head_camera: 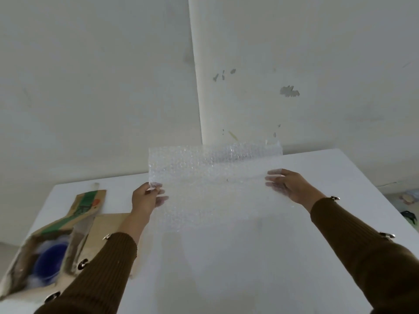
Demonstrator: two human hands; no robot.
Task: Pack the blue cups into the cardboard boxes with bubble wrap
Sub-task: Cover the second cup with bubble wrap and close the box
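A clear sheet of bubble wrap (210,177) is stretched out above the white table (249,257), its far edge curling upward. My left hand (146,198) pinches the sheet's left edge between thumb and fingers. At the right edge, my right hand (288,185) holds the sheet with its fingers under the plastic. An open cardboard box (20,266) sits at the table's near left corner, with a blue cup (51,261) inside, partly wrapped in bubble wrap.
The box's flap (87,206) with green tape stands up at the left, and a flat cardboard piece (108,225) lies beside it. White walls rise behind the table. Some items lie on the floor at the far right (408,214).
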